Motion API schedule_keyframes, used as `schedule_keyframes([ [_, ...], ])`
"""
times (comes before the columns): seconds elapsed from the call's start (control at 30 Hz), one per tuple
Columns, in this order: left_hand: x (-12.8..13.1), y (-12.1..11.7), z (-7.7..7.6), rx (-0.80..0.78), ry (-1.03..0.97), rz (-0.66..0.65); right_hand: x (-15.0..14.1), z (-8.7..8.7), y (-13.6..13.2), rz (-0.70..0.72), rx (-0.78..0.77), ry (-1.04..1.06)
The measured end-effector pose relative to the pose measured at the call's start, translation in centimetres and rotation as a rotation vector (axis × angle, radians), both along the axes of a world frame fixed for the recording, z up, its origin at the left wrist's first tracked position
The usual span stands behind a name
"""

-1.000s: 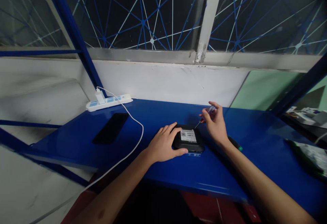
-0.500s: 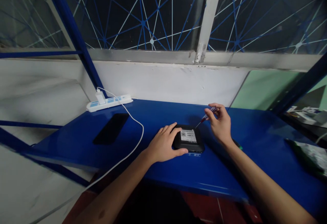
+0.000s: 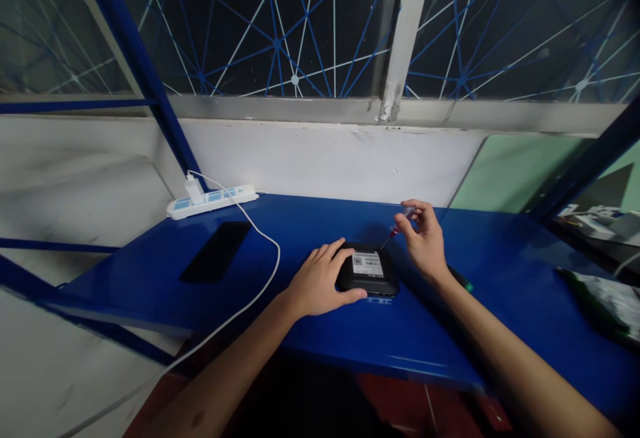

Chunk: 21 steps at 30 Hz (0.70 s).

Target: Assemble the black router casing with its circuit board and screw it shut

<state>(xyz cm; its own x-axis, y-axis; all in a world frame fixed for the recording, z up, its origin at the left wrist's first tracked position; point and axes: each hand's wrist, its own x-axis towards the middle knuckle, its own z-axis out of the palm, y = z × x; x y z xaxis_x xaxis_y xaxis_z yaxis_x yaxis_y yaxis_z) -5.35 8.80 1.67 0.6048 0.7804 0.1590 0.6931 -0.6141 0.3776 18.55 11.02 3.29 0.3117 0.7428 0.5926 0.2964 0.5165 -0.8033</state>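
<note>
A black electronic box (image 3: 385, 285) with a white printed label lies flat on the blue table. My left hand (image 3: 325, 281) grips its left side, the thumb along the front edge and the fingers over the top. In my right hand (image 3: 423, 238) is a small screwdriver (image 3: 395, 231) with a clear and red handle, pinched in the fingers. Its thin shaft slants down to the box's far right corner, and the tip appears to touch there. Beside my right forearm lies a dark object with a green end (image 3: 466, 283), partly hidden by the arm.
On the left are a black phone-like slab (image 3: 216, 251) and a white power strip (image 3: 213, 202) with a plugged-in charger. A white cable (image 3: 277, 265) runs across the table and over its front edge. At right lies a silvery, green-edged packet (image 3: 603, 301). Blue frame posts flank the table (image 3: 310, 341).
The screwdriver's handle has turned in my right fingers, which shifted right and then back left. Its tip stays at the same corner. My left hand and the box hold still.
</note>
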Motion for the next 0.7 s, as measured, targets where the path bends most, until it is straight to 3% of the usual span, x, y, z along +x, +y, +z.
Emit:
schedule_keyframes([
  [0.2,0.0,-0.1,0.2,-0.022,0.0,0.0,0.5,0.0,0.2,-0.095,-0.003,-0.037],
  [0.4,0.0,-0.1,0.2,-0.013,0.005,0.004,0.4,-1.1,0.5,-0.036,-0.081,-0.063],
  [0.7,0.1,-0.2,0.3,-0.011,0.012,0.001,0.3,-1.1,0.5,-0.028,-0.135,-0.108],
])
